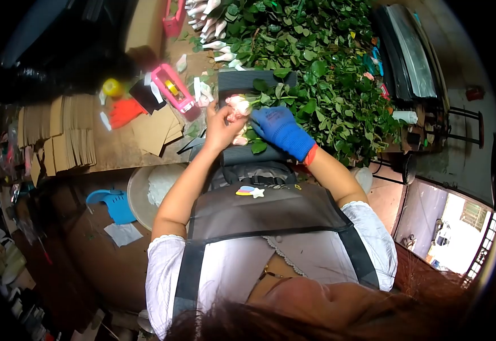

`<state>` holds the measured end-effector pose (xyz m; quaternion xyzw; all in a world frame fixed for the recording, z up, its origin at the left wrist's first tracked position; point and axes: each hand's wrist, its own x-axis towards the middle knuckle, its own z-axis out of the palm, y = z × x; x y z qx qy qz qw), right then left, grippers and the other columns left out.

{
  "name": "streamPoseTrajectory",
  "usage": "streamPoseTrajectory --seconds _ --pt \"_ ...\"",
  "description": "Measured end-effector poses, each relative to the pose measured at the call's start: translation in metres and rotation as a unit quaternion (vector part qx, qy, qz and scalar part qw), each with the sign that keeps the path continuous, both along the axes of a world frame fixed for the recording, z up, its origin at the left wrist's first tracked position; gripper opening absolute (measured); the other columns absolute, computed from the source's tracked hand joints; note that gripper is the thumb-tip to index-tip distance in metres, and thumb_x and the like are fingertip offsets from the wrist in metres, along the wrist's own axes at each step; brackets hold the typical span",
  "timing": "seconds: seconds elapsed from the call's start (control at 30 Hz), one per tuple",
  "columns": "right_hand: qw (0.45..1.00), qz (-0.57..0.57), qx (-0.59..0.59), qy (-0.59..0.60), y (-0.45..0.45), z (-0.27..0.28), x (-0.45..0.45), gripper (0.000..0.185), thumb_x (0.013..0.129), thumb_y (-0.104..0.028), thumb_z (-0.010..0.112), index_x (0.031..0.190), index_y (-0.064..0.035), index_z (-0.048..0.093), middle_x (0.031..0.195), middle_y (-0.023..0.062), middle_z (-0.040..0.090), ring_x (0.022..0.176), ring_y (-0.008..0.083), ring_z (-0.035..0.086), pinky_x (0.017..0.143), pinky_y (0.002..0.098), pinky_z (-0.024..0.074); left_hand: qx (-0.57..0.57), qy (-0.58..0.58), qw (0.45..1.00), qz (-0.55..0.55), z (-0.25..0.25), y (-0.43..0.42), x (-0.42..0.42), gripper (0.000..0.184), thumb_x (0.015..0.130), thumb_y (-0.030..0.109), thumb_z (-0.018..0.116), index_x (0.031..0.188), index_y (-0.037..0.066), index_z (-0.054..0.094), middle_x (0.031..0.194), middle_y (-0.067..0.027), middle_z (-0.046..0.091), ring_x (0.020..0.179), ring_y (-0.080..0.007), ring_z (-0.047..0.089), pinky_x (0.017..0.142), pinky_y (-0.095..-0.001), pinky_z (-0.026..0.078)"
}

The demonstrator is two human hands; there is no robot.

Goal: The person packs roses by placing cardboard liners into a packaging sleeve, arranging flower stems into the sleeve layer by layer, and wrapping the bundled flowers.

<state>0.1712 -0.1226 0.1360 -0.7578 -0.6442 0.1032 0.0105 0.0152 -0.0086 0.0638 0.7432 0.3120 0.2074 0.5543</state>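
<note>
A pale pink and cream rose [238, 105] lies above a ribbed dark mat [247, 79], its bloom to the left and its leafy stem running right. My bare left hand [221, 128] is closed around the lower side of this bloom, thumb and fingers on the petals. My right hand [282, 129], in a blue knitted glove with an orange cuff, is closed just right of the bloom by the stem; its fingertips are partly hidden. Below my left fingers another pale rose [240, 138] rests on the mat, with a green leaf [259, 147] beside it.
Leafy rose stems [339, 96] pile up on the right, with white-wrapped blooms [219, 48] at the back. A pink tape dispenser [174, 88], orange glove [126, 112] and cardboard sheets [156, 129] lie left. Stacked cardboard [72, 131] stands further left; a blue plastic chair [117, 204] is below.
</note>
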Motion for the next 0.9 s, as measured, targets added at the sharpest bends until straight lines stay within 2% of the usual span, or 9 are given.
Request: streamPoseTrajectory --seconds 0.07,0.1,0.27,0.47,0.57,0.7,0.8,0.83,0.9 --pt "0.997 -0.074 0.01 0.018 -0.001 0.028 -0.012 0.024 0.09 -0.033 0.059 0.101 -0.0113 0.059 0.084 0.0107 0.069 0.079 0.0304 0.069 0.066 0.0432 0.0521 -0.001 0.002 1.0 -0.001 0.001 0.001 -0.001 0.032 0.075 0.029 0.084 0.099 0.01 0.073 0.142 -0.0265 0.035 0.139 -0.0364 0.03 0.114 -0.0395 0.028" --pt "0.993 -0.082 0.079 0.022 -0.002 0.022 -0.01 0.026 0.09 -0.033 0.059 0.105 -0.0117 0.058 0.084 0.0101 0.069 0.078 0.0303 0.069 0.065 0.0437 0.0523 0.002 0.002 1.0 0.001 -0.001 0.0 -0.001 0.032 0.075 0.028 0.084 0.099 0.01 0.073 0.141 -0.0262 0.036 0.139 -0.0366 0.031 0.114 -0.0396 0.027" --pt "0.993 -0.094 0.067 0.012 0.019 -0.015 0.011 0.024 0.089 -0.037 0.06 0.094 -0.0136 0.064 0.083 0.0101 0.07 0.075 0.0325 0.068 0.064 0.0448 0.0525 0.006 -0.005 1.0 0.009 -0.004 -0.002 -0.001 0.029 0.075 0.026 0.084 0.097 0.01 0.073 0.139 -0.0246 0.038 0.137 -0.0356 0.034 0.113 -0.0392 0.029" --pt "0.991 -0.076 0.02 0.109 0.018 -0.007 0.031 0.028 0.088 -0.043 0.059 0.103 -0.0214 0.068 0.09 0.0103 0.071 0.082 0.0333 0.068 0.07 0.0475 0.0535 0.057 -0.004 0.998 0.022 -0.028 -0.003 -0.001 0.058 0.075 0.026 0.084 0.124 0.007 0.059 0.132 -0.0186 0.043 0.123 -0.0317 0.046 0.109 -0.0367 0.034" --pt "0.992 -0.08 -0.01 0.092 0.02 -0.005 0.03 0.029 0.089 -0.044 0.058 0.106 -0.0223 0.067 0.092 0.0102 0.071 0.085 0.0333 0.068 0.072 0.0474 0.0536 0.038 -0.029 0.999 0.022 -0.011 -0.002 0.0 0.072 0.075 0.027 0.084 0.133 0.006 0.049 0.129 -0.0183 0.043 0.121 -0.0315 0.045 0.108 -0.0376 0.035" --pt "0.991 -0.068 0.023 0.115 0.016 -0.014 0.031 0.029 0.089 -0.043 0.058 0.106 -0.0211 0.067 0.091 0.01 0.071 0.082 0.0334 0.068 0.07 0.0473 0.0534 0.017 -0.008 1.0 0.023 -0.009 -0.003 0.003 0.071 0.075 0.028 0.084 0.135 0.009 0.051 0.131 -0.0166 0.042 0.127 -0.0298 0.04 0.11 -0.0395 0.033" --pt "0.992 -0.066 0.036 0.103 0.014 -0.016 0.029 0.029 0.089 -0.043 0.058 0.103 -0.0193 0.066 0.09 0.0102 0.07 0.08 0.034 0.067 0.069 0.0475 0.0532 -0.097 0.006 0.995 -0.008 -0.016 0.009 0.005 0.069 0.074 0.028 0.085 0.133 0.01 0.055 0.131 -0.0157 0.042 0.129 -0.0294 0.039 0.112 -0.0391 0.031" --pt "0.992 -0.062 0.039 0.101 0.015 -0.015 0.028 0.029 0.089 -0.042 0.058 0.103 -0.018 0.065 0.09 0.0108 0.07 0.08 0.0349 0.067 0.07 0.0477 0.0533 -0.135 0.005 0.991 -0.014 -0.01 0.015 0.006 0.065 0.071 0.036 0.086 0.128 0.015 0.063 0.152 -0.0285 0.024 0.143 -0.041 0.025 0.116 -0.0459 0.025" --pt "0.993 -0.07 0.016 0.094 0.015 -0.014 0.027 0.029 0.089 -0.042 0.057 0.105 -0.0179 0.064 0.09 0.0116 0.07 0.082 0.035 0.067 0.071 0.0476 0.0534 -0.112 0.018 0.993 0.029 -0.006 0.017 0.013 0.049 0.071 0.037 0.086 0.113 0.016 0.072 0.15 -0.0286 0.03 0.141 -0.0404 0.031 0.115 -0.0457 0.029"
